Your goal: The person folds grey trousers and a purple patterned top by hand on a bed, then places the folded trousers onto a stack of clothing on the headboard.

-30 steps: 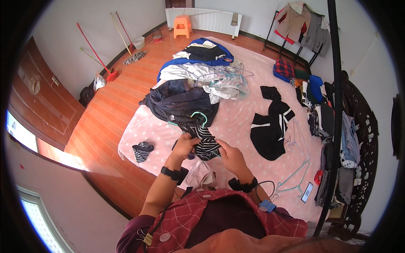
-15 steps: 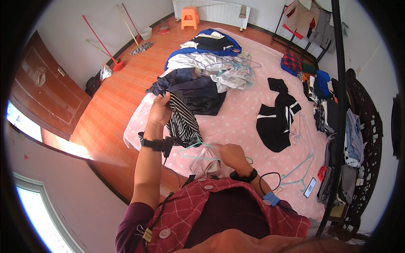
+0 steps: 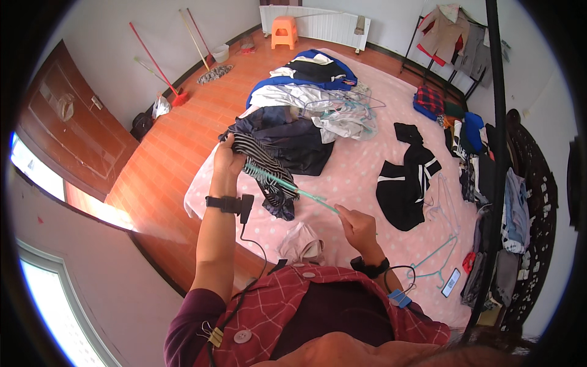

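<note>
My left hand (image 3: 228, 158) is closed on the upper edge of a black-and-white striped garment (image 3: 264, 160), which hangs down over the near left part of the bed. My right hand (image 3: 358, 227) grips one end of a light green hanger (image 3: 287, 185). The hanger stretches up and left across the front of the striped cloth; its far end overlaps the fabric, and whether it is inside the garment I cannot tell. Below the hanger, close to my body, lies a crumpled pale pink garment (image 3: 301, 243). Just beyond the striped piece rests a dark jacket (image 3: 306, 153).
The pink dotted bedspread (image 3: 358, 162) holds a heap of white clothes (image 3: 287, 95), a black garment with white stripes (image 3: 406, 183), loose hangers (image 3: 435, 269) and a phone (image 3: 450, 283). Folded clothes (image 3: 483, 165) line the right side. A dark pole (image 3: 498, 153) stands at right.
My right hand has swung the hanger up and turned it edge-on across the striped garment. My left hand has shifted slightly left, still gripping the cloth.
</note>
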`<state>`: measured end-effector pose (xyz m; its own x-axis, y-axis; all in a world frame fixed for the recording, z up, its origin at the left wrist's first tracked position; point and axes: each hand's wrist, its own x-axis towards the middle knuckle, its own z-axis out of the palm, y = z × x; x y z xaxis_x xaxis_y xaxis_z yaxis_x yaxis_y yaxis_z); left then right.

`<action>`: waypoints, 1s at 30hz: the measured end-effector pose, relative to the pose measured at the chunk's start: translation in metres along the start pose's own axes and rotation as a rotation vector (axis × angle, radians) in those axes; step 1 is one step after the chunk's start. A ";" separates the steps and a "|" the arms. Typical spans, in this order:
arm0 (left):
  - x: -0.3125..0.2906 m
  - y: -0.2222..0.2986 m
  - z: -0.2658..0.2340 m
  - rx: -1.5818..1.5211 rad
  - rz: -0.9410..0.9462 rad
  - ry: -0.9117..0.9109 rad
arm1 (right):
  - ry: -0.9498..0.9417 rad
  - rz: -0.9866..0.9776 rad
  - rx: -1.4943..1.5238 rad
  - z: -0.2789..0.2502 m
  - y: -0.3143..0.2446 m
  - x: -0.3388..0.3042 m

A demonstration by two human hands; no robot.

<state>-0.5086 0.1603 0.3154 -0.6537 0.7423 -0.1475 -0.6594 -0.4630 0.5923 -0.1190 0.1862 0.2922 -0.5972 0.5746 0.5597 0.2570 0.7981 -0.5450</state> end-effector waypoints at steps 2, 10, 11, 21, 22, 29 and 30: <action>0.000 0.003 -0.004 0.037 0.015 0.006 | -0.048 -0.022 -0.034 -0.008 0.010 -0.007; -0.015 0.036 0.017 0.097 0.138 -0.098 | 0.090 0.354 -0.157 -0.044 0.084 -0.062; -0.022 0.038 0.027 0.117 0.129 -0.121 | 0.089 0.452 -0.180 -0.044 0.101 -0.074; -0.052 0.026 0.066 0.183 0.159 -0.313 | -0.096 0.710 0.257 0.065 0.175 -0.082; -0.058 0.023 0.069 0.162 0.123 -0.298 | -0.230 0.709 0.366 0.080 0.143 -0.054; -0.059 -0.013 0.063 -0.033 -0.068 -0.267 | -0.236 0.764 1.359 0.142 0.057 0.027; -0.071 -0.015 0.073 -0.019 -0.078 -0.250 | -0.206 0.841 1.356 0.144 0.060 0.029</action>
<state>-0.4248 0.1499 0.3752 -0.4902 0.8716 0.0097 -0.7124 -0.4070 0.5717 -0.2304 0.2247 0.1852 -0.7572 0.6225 -0.1979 -0.2135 -0.5221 -0.8258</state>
